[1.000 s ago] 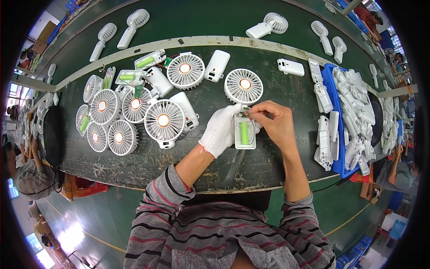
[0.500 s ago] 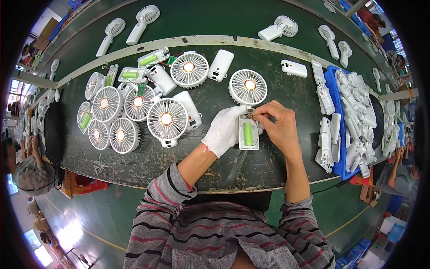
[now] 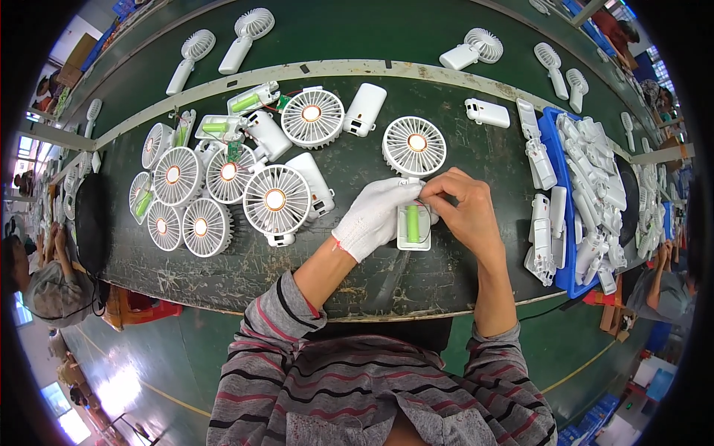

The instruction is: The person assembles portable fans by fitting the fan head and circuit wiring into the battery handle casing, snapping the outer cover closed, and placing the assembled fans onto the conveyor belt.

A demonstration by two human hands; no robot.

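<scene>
A white handheld fan (image 3: pixel 402 154) lies before me, its round head pointing away and its handle toward me. The handle's open shell (image 3: pixel 413 245) shows a green battery cell (image 3: pixel 413 222) with thin wires around it. My left hand (image 3: pixel 370 217), in a white knitted glove, is closed on the upper handle from the left, its thumb across the neck. From the right, my bare right hand (image 3: pixel 467 208) pinches at the same spot with thumb and forefinger. Those fingertips meet the glove beside the wires, and what they pinch is too small to make out.
Several fans (image 3: pixel 275 199) and open handles with green cells crowd the table's left side. A blue bin (image 3: pixel 567 256) of white shells stands at right, loose shells (image 3: pixel 538 245) beside it. Beyond a pale rail (image 3: pixel 349 67), more fans (image 3: pixel 253 26) lie on a green belt. People sit at both sides.
My gloved thumb has moved over the handle's top, covering the part that showed there. My right fingertips stay close to it. Fans on the far belt have shifted slightly right.
</scene>
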